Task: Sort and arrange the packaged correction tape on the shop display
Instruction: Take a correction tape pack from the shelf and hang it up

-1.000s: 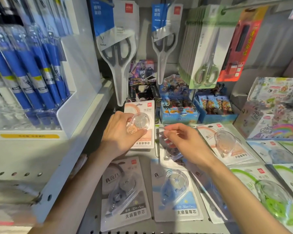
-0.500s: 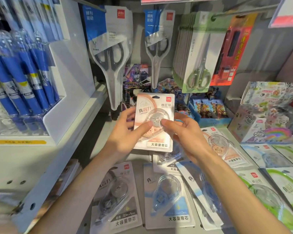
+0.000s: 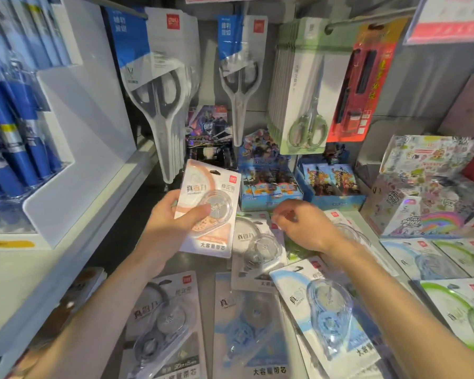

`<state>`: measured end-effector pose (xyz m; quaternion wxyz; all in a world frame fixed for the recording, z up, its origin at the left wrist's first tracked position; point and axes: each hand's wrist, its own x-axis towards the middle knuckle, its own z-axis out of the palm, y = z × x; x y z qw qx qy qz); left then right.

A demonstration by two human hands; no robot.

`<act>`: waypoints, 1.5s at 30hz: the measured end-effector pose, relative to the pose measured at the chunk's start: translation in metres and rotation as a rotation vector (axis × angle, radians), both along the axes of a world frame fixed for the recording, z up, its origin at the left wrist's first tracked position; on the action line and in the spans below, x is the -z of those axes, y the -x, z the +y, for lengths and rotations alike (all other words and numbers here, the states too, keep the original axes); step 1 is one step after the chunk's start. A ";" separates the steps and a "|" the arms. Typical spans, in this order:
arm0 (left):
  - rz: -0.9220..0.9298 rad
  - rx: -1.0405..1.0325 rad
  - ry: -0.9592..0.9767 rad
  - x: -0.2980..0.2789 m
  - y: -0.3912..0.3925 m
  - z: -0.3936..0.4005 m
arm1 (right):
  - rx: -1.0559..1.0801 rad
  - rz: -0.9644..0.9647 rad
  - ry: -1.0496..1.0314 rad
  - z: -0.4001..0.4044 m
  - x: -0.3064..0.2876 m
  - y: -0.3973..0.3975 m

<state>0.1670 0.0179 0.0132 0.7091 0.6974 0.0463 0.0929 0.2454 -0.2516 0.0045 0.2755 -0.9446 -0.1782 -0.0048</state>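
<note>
Nearest the camera, a grey correction tape pack (image 3: 163,326) and two blue correction tape packs (image 3: 251,324) lie face up on the shelf (image 3: 203,265), loosely overlapped, apparently awaiting sorting by colour. Beyond them, the left hand (image 3: 164,228) holds an orange correction tape pack (image 3: 208,212) upright and clear of the shelf, thumb across the blister and fingers behind the card, probably lifted to free the stock beneath. The right hand (image 3: 303,227) hovers over a grey pack (image 3: 257,247), fingers curled; whether it pinches anything cannot be determined. Packaged scissors (image 3: 159,86) hang behind.
</note>
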 end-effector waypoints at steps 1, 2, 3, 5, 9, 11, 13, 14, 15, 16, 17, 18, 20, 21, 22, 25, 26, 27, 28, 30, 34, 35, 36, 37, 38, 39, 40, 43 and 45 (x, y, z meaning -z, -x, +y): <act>0.014 -0.011 -0.006 0.001 -0.002 0.000 | -0.032 0.017 0.088 0.002 0.003 -0.003; 0.030 -0.021 -0.009 0.002 -0.003 0.000 | -0.055 0.029 0.159 0.004 0.004 -0.007; 0.045 -0.028 -0.006 0.003 -0.005 0.000 | -0.066 0.037 0.207 0.005 0.004 -0.009; 0.066 -0.037 0.003 0.005 -0.006 0.001 | -0.074 0.056 0.238 0.007 0.002 -0.014; 0.081 -0.053 -0.005 0.006 -0.005 0.005 | -0.072 0.084 0.140 0.008 0.004 -0.020; 0.076 -0.060 -0.025 0.006 -0.003 0.007 | -0.034 0.130 -0.022 0.010 0.003 -0.023; 0.058 -0.082 -0.023 0.006 -0.002 0.011 | 0.027 0.198 -0.242 0.014 -0.002 -0.026; 0.046 -0.096 -0.026 0.006 -0.001 0.013 | 0.048 0.227 -0.372 0.017 -0.005 -0.027; 0.035 -0.113 -0.035 0.006 0.000 0.015 | 0.058 0.240 -0.488 0.020 -0.009 -0.026; 0.026 -0.130 -0.049 0.006 0.001 0.017 | 0.063 0.236 -0.578 0.023 -0.013 -0.025; 0.020 -0.147 -0.067 0.006 0.003 0.019 | 0.069 0.217 -0.639 0.025 -0.016 -0.023; 0.017 -0.159 -0.080 0.006 0.004 0.020 | 0.073 0.189 -0.676 0.028 -0.019 -0.021; 0.015 -0.163 -0.093 0.007 0.006 0.021 | 0.074 0.129 -0.733 0.031 -0.024 -0.016; 0.016 -0.160 -0.100 0.007 0.007 0.021 | 0.075 0.104 -0.766 0.033 -0.027 -0.013; 0.019 -0.156 -0.108 0.006 0.009 0.020 | 0.078 0.086 -0.799 0.034 -0.030 -0.009; 0.045 -0.120 -0.096 0.003 0.013 0.013 | 0.088 0.081 -0.857 0.038 -0.039 0.000; 0.059 -0.094 -0.083 0.001 0.014 0.009 | 0.090 0.091 -0.862 0.041 -0.040 0.003; 0.073 -0.062 -0.070 -0.001 0.016 0.005 | 0.091 0.099 -0.867 0.043 -0.041 0.006; 0.084 -0.031 -0.062 -0.003 0.017 0.000 | 0.091 0.105 -0.875 0.046 -0.042 0.009; 0.098 0.019 -0.059 -0.006 0.021 -0.008 | 0.107 0.096 -0.883 0.051 -0.039 0.015; 0.099 0.052 -0.114 -0.009 0.025 -0.017 | 0.147 0.048 -0.845 0.054 -0.036 0.024; 0.092 0.044 -0.110 -0.008 0.025 -0.018 | 0.138 0.049 -0.843 0.052 -0.036 0.026; 0.083 0.030 -0.096 -0.008 0.026 -0.018 | 0.124 0.062 -0.842 0.050 -0.037 0.028; 0.072 0.015 -0.081 -0.007 0.028 -0.019 | 0.109 0.090 -0.836 0.047 -0.038 0.030; 0.059 -0.002 -0.063 -0.006 0.030 -0.020 | 0.094 0.133 -0.817 0.043 -0.040 0.034; 0.045 -0.022 -0.047 -0.006 0.032 -0.022 | 0.074 0.182 -0.790 0.039 -0.040 0.037; 0.030 -0.042 -0.032 -0.006 0.035 -0.025 | 0.049 0.237 -0.761 0.036 -0.040 0.041; -0.024 -0.096 0.019 -0.007 0.044 -0.037 | -0.042 0.386 -0.730 0.028 -0.032 0.057; -0.063 -0.124 0.049 -0.008 0.052 -0.046 | -0.121 0.442 -0.807 0.024 -0.027 0.070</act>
